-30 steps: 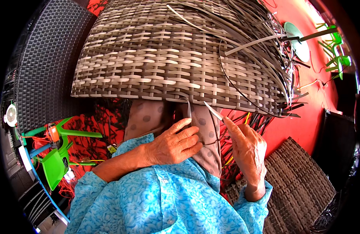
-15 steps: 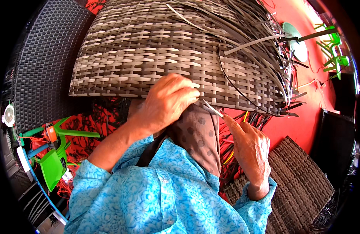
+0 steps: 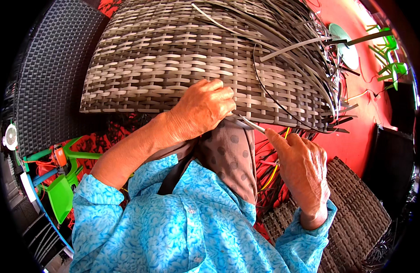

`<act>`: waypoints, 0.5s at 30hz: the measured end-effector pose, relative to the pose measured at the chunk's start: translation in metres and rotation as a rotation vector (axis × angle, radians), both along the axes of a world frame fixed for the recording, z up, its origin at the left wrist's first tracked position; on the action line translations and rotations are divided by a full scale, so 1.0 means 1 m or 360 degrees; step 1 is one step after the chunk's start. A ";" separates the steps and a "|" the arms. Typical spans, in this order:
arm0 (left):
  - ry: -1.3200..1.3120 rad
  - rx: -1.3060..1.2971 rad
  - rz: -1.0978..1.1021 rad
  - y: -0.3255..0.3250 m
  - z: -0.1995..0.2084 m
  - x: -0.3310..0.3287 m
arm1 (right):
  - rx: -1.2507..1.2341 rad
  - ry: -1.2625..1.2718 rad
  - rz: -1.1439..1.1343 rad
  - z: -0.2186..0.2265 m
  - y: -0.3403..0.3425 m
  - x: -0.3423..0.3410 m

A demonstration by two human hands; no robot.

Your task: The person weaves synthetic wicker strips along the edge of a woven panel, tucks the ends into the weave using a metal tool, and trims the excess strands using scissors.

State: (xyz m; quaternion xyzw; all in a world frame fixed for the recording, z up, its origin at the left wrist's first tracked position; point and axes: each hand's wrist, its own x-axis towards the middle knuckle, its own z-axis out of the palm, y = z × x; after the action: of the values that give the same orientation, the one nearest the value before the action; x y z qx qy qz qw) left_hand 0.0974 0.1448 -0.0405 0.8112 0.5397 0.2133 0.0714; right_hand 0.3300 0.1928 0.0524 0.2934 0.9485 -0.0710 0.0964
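Observation:
A large woven panel (image 3: 173, 68) of flat brown and beige synthetic rattan strips lies across my lap. My left hand (image 3: 204, 109) is closed at its near edge, fingertips curled around the edge strips; its thumb side is partly hidden. My right hand (image 3: 303, 166) grips a slim, pointed metal tool (image 3: 252, 124), index finger stretched along it. The tool's tip reaches the panel's near edge, just right of my left hand. Its handle is hidden in my palm. Many loose strips (image 3: 292, 45) hang over the panel's right side.
A dark woven panel (image 3: 55, 68) stands at left, above a green plastic piece (image 3: 60, 198). Another brown woven panel (image 3: 351, 214) lies at lower right on the red floor (image 3: 355, 113). Green chairs (image 3: 392, 70) and a round pale disc (image 3: 344, 45) are at far right.
My left hand has turned over, its back facing up more, and its elbow has swung outward. My right hand has shifted right and slightly down with the tool, its tip staying near the edge.

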 end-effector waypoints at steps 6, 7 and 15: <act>-0.0065 0.0141 0.0084 -0.011 -0.007 0.006 | 0.0025 -0.0044 0.0070 0.006 0.004 -0.005; -0.0066 0.0191 0.0109 -0.012 -0.008 0.008 | 0.0026 -0.0049 0.0071 0.006 0.004 -0.005; -0.0052 0.0321 0.0221 -0.014 -0.020 0.013 | 0.0231 0.0005 0.0148 0.000 0.006 -0.013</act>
State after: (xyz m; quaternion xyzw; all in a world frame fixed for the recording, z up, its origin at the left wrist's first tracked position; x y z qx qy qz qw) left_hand 0.1104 0.1305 -0.0601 0.7713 0.5693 0.2841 -0.0166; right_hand 0.3166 0.1986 0.0523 0.2552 0.9639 0.0021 0.0764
